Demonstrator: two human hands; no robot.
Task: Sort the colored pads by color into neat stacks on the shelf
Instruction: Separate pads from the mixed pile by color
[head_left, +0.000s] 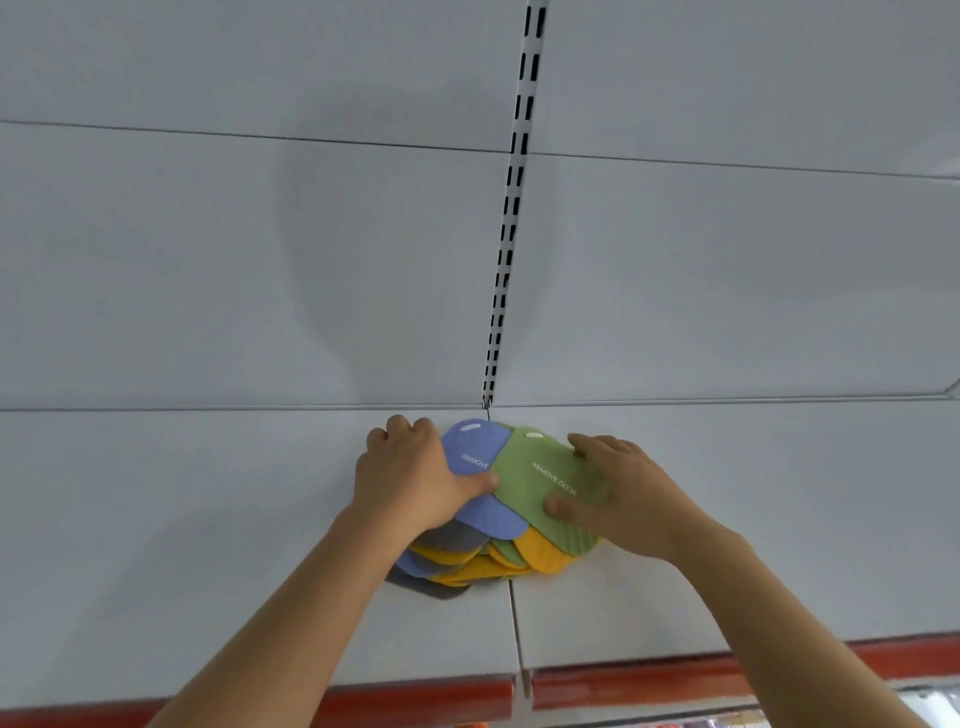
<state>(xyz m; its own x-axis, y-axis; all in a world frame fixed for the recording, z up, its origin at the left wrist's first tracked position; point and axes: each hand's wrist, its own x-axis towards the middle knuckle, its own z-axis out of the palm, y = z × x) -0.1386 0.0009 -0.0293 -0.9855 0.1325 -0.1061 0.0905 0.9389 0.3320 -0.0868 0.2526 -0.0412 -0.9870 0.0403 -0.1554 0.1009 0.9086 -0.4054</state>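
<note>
A mixed heap of colored pads lies on the white shelf, over the seam between two shelf boards. On top are a blue pad and a green pad, both with white lettering. Yellow pads, grey pads and more blue ones fan out underneath toward me. My left hand rests on the left side of the heap, thumb pressing on the blue pad. My right hand grips the green pad, thumb on top and fingers along its right edge.
The shelf's white back panel rises behind the heap, with a slotted upright at the middle. A red strip runs along the shelf's front edge. Bare shelf surface extends left and right of the heap.
</note>
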